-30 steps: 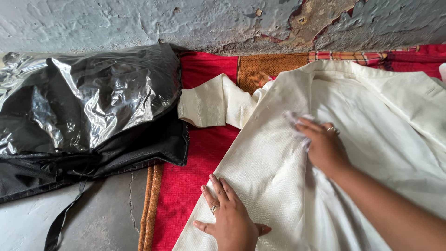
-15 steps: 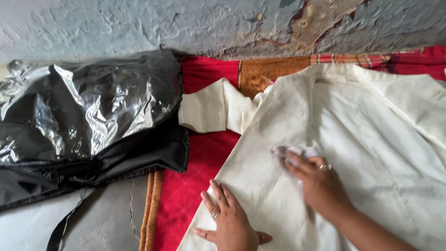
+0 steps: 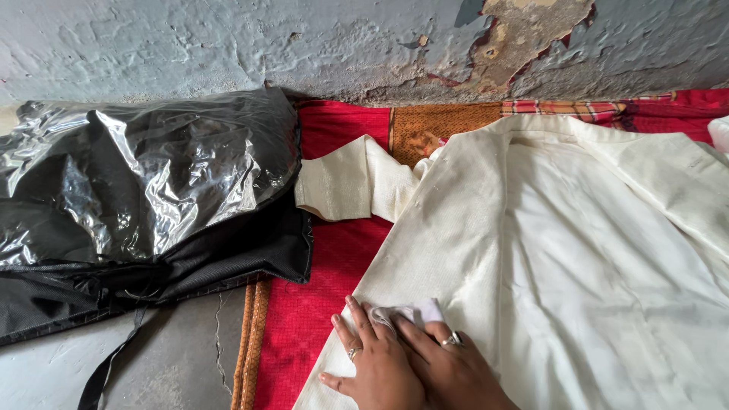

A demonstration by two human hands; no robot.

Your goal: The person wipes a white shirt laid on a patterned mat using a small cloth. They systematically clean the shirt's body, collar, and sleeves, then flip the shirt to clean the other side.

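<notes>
- One cream garment (image 3: 577, 250) lies flat on a red cloth (image 3: 334, 288) spread over the floor, its long axis running from the collar near the wall down toward the lower edge of the view, leaning a little from upper right to lower left.
- Its collar end points at the wall; its hem end points toward the person.
- The fabric is off-white with a fine woven texture and a faint sheen, with soft creases along the front panel.
- One sleeve (image 3: 353, 181) is folded out to the left, its cuff end resting on the red cloth.
- Two hands are in view, side by side at the garment's lower left edge.
- The left hand (image 3: 376, 361) lies flat on the fabric, fingers slightly spread, one ring on it.
- The right hand (image 3: 456, 368) touches the left, its fingers pressed together on a small white cloth (image 3: 414, 313) held against the garment; it also wears one ring.
- One black garment bag (image 3: 144, 197) with a shiny clear plastic front lies to the left, well apart from the hands, with one black strap (image 3: 114, 357) trailing over the grey floor.
- A peeling grey wall (image 3: 304, 45) runs along the top.
</notes>
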